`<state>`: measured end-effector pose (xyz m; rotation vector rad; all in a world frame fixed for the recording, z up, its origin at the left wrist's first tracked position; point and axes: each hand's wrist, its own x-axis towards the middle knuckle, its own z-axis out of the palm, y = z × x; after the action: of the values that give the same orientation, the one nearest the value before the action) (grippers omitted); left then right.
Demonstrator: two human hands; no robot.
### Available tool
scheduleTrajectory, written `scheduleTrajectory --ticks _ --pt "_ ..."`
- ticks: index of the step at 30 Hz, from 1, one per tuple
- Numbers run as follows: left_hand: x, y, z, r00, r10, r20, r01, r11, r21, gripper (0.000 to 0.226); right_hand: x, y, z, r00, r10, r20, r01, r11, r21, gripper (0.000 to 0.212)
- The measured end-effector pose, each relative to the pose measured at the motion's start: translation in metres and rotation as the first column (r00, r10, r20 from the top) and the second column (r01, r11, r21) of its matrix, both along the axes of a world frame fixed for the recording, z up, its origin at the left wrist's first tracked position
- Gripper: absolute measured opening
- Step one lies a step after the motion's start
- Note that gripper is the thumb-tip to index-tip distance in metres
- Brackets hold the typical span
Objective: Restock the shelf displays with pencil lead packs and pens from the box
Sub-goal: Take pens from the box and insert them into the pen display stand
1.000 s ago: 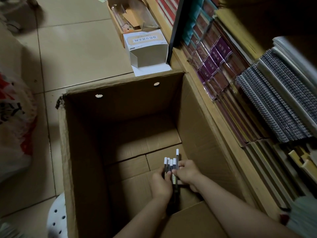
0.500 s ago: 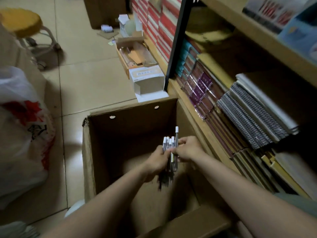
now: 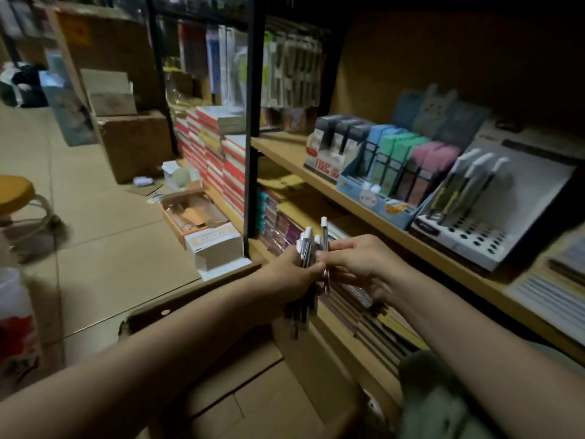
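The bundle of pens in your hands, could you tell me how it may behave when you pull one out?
The pens look thin, stiff and smooth, so loose ones may slip from the left hand. The right hand pinches one already standing higher; it should slide out easily.

Wooden shelf (image 3: 373, 213) carrying, from left to right, a row of dark boxed packs (image 3: 332, 144), a blue display tray (image 3: 380, 201) of blue, green and pink packs, and a slanted pen display stand (image 3: 493, 217) holding three pens (image 3: 465, 182). Tiled floor (image 3: 104, 255) below, on which a cardboard box (image 3: 221, 375), a small white carton (image 3: 215, 248) and a stool (image 3: 15, 198) are seen.
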<state>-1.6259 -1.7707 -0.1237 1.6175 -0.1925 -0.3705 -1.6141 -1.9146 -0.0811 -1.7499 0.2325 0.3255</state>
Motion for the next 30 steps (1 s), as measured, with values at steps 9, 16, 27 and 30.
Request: scheduleTrajectory --ticks 9,16,27,30 --pt "0.012 -0.025 0.040 0.937 -0.177 -0.300 0.080 0.947 -0.310 0.024 -0.033 -0.073 0.042 0.957 -0.165 0.238 0.140 0.983 0.117 0.052" --pt "0.016 -0.059 0.066 0.949 -0.260 -0.176 0.186 0.917 -0.353 0.027 -0.051 -0.097 0.072 0.902 -0.098 0.420 0.107 0.994 0.002 0.085" --pt "0.021 -0.088 0.064 0.965 -0.250 -0.075 0.216 0.927 -0.307 0.022 -0.056 -0.115 0.088 0.761 -0.175 0.625 0.315 0.942 -0.120 0.050" --pt "0.018 -0.095 0.064 0.980 -0.192 -0.054 0.171 0.946 -0.274 0.022 -0.056 -0.130 0.103 0.721 -0.195 0.665 0.339 0.936 -0.092 0.047"
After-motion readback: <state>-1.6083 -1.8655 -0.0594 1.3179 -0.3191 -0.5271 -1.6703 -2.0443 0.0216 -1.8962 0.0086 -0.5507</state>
